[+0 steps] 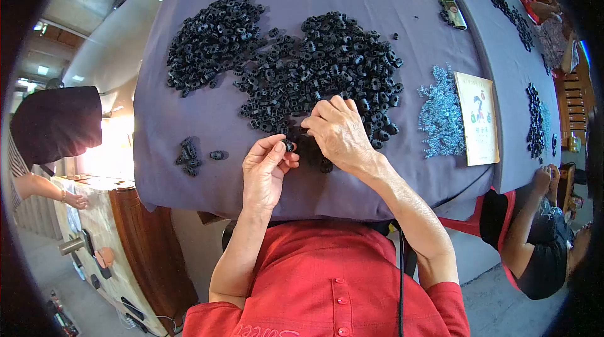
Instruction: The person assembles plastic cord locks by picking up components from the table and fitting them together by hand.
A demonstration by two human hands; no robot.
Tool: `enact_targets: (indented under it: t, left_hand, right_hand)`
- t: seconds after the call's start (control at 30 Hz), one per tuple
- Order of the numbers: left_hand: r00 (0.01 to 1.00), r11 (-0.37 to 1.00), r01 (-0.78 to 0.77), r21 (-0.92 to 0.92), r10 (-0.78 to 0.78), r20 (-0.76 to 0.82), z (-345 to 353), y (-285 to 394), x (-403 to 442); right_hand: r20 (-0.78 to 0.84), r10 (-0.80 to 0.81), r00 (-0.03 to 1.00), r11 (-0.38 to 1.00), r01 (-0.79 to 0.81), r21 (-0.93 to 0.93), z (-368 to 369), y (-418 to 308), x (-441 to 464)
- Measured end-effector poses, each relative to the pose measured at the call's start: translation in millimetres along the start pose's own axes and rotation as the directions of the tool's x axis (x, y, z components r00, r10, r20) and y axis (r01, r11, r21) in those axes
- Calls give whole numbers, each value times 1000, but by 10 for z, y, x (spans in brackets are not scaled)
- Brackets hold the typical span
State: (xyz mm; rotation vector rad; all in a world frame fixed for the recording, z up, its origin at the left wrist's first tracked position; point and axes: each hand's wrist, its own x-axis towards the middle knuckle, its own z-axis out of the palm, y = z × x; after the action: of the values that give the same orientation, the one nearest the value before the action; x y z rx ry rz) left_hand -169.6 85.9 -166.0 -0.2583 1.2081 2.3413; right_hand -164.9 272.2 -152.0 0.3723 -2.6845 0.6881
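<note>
My left hand (pixel 265 172) is closed, pinching a small black plastic piece (pixel 289 146) that looks like a cord lock, between thumb and fingers. Just right of it, my right hand (pixel 340 130) has its fingers bent and drawn together over the near edge of a large pile of the same black pieces (pixel 314 66). Whatever its fingertips hold, if anything, cannot be made out. A second black pile (pixel 214 41) lies to the left. Closer to the front left edge sit a small cluster of black pieces (pixel 188 156) and one single piece (pixel 218 155).
On the right, a heap of small shiny springs (pixel 442 113) lies beside a booklet (pixel 478 120). A packet (pixel 450 8) rests farther back on the purple cloth (pixel 402 186). One person's arm (pixel 535 230) shows at right, another's hand (pixel 77 201) at left by a wooden cabinet (pixel 135 230).
</note>
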Motion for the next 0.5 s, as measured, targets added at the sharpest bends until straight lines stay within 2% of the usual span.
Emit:
enact_targets:
  t: [0.2,0.4,0.5]
  left_hand:
    - [1000,1000,3,-2,-3,-1,-4,-1,7]
    - [1000,1000,2,-11,-2,6,-11,-8,18]
    - [1000,1000,-5,1,5,5,-2,-9,8]
  right_hand:
    - [-48,41,998,999,-42,-17,0,-2,-29]
    - [-28,61,998,998,-61,5,-61,-2,-46]
    - [-60,11,998,999,-14,-47,-8,19,-5]
